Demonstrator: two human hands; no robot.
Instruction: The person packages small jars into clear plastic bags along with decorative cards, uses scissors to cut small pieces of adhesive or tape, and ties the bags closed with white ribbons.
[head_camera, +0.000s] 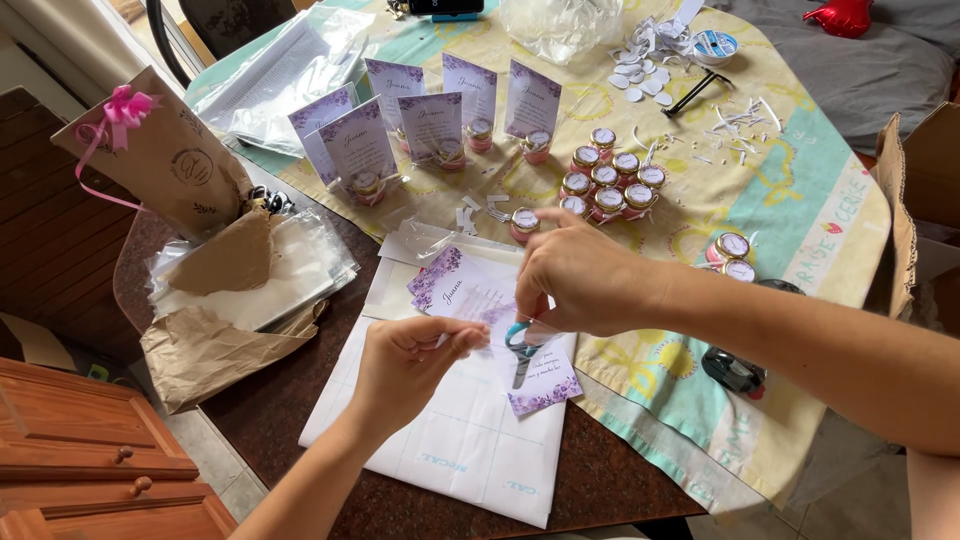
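The left hand (415, 355) pinched the edge of a white paper card with purple floral corners (535, 385), held above the white backing sheet (460, 440) on the dark table (260, 400). The right hand (580, 275) gripped small teal-handled scissors (522, 345) against that card. Beyond the card stood small gold-lidded pink jars (610, 185) and upright floral cards (430, 125).

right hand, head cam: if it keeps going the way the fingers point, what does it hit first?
The right hand holds small scissors, fingers aimed down and left. First in that line is probably the left hand pinching the purple-flowered card. Depth is unclear, so it might instead land on the white sheet beneath.
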